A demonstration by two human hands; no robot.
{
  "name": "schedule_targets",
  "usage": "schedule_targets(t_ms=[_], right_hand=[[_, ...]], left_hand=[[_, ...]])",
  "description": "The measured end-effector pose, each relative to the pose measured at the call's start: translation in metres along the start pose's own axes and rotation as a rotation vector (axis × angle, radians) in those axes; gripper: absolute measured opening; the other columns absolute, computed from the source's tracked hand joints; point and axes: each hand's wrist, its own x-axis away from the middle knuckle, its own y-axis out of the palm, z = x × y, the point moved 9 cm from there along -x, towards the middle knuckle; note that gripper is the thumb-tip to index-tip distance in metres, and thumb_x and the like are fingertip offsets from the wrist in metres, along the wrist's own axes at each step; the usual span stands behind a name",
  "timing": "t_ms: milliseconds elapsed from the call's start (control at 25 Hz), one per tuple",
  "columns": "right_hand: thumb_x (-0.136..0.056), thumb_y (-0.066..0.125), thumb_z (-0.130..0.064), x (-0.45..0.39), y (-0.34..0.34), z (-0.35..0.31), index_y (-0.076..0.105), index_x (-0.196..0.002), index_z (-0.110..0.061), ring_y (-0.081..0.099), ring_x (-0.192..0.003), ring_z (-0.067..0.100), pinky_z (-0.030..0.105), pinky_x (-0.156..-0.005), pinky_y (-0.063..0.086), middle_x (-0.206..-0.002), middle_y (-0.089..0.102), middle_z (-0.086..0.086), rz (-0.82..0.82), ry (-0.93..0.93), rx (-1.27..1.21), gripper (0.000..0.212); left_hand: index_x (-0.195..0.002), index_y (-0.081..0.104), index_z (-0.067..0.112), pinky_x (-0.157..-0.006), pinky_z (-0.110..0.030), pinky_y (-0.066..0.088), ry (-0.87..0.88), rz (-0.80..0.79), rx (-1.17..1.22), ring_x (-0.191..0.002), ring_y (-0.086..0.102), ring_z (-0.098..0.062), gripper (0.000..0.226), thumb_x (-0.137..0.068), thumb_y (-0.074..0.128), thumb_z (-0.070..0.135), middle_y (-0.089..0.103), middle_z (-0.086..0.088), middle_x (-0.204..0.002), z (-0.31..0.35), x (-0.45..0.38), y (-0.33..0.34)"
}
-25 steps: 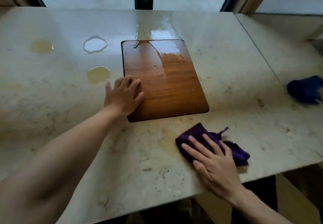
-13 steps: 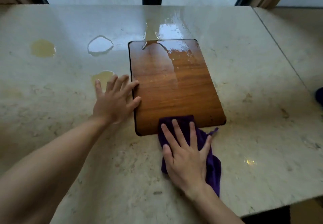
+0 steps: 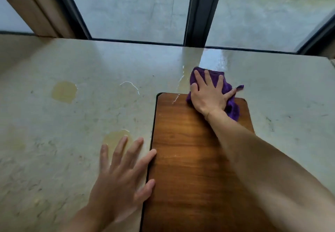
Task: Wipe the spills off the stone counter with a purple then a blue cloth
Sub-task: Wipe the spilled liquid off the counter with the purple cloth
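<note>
Slid farther, right hand [image 3: 208,96] presses one purple cloth [image 3: 220,79]; perhaps four spills [image 3: 63,92].

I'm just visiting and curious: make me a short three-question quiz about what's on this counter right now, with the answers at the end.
1. True or false: the right hand presses a blue cloth.
2. The wooden board is steadied along its left edge by: A) the left hand; B) a weight; C) nothing.
3. Fill in: the purple cloth lies across the board's ____ edge, partly on the stone counter.

Key
1. False: the cloth is purple, under spread fingers.
2. A: its fingers are flat on the counter, touching the board's edge, just short of a yellowish puddle.
3. Far, toward the window, by the wet sheen.
</note>
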Motion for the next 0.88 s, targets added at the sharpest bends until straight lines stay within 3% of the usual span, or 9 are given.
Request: schedule_targets(t_ms=[200,400,600,880], right_hand=[[-0.1,0.017,-0.049,-0.137,-0.021,-0.036,0.013,-0.155,-0.049,-0.001,-0.154,0.032,0.079,-0.107,-0.01,-0.168,0.008,-0.011,0.006,-0.06,0.017,0.055],[-0.095,0.023,-0.043,-0.181,-0.016,-0.09,0.035,-0.147,-0.053,0.032,-0.144,0.028,0.068,-0.113,0.011,-0.157,0.041,-0.005,-0.058,-0.33,-0.025,0.055],[-0.101,0.017,-0.043,-0.146,-0.004,-0.098,0.021,-0.151,-0.055,0.01,-0.153,0.017,0.067,-0.116,0.006,-0.164,0.011,-0.023,-0.113,-0.553,0.08,0.052],[-0.104,0.016,-0.045,0.018,0.016,-0.078,0.018,-0.15,-0.059,0.002,-0.153,0.006,0.055,-0.12,-0.003,-0.161,0.008,-0.03,-0.186,-0.779,0.062,0.048]], left_hand=[[-0.138,0.059,0.038,-0.1,-0.078,0.032,0.033,0.11,-0.091,-0.141,0.04,-0.038,0.068,-0.08,0.051,0.072,0.049,-0.009,-0.151,-0.004,-0.007,0.0],[-0.138,0.056,0.038,-0.1,-0.077,0.034,0.054,0.174,-0.122,-0.138,0.042,-0.039,0.065,-0.084,0.044,0.074,0.052,-0.01,-0.148,-0.004,-0.009,0.001],[-0.14,0.057,0.036,-0.102,-0.077,0.03,0.03,0.142,-0.048,-0.141,0.039,-0.04,0.072,-0.076,0.057,0.069,0.048,-0.009,-0.152,-0.003,-0.007,-0.001],[-0.149,0.044,0.037,-0.109,-0.077,0.019,-0.004,0.017,-0.018,-0.149,0.026,-0.039,0.069,-0.087,0.045,0.066,0.034,-0.006,-0.162,-0.004,-0.007,0.001]])
